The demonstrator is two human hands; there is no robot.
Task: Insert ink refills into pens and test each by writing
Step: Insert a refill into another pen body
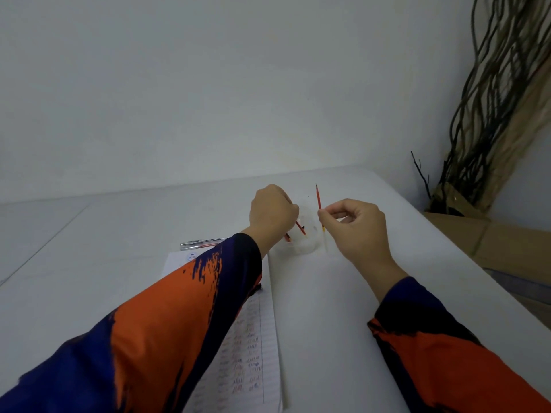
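Observation:
My right hand (pixel 354 226) pinches a thin red ink refill (pixel 318 198) between thumb and forefinger, held almost upright with its tip pointing up. My left hand (pixel 272 211) is curled over a clear plastic container (pixel 307 244) and grips something red, a pen or refill (pixel 300 228), that slants down into the container. What exactly the left fingers hold is hidden by the fist. A clear pen with red ink (pixel 202 242) lies on the white table (pixel 89 248) left of the container. A lined sheet with scribbles (pixel 253 338) lies under my left forearm.
The table's right edge runs diagonally near a brown cardboard box (pixel 492 242) and a bundle of dark twigs (pixel 492 99). A pale wall stands behind the table.

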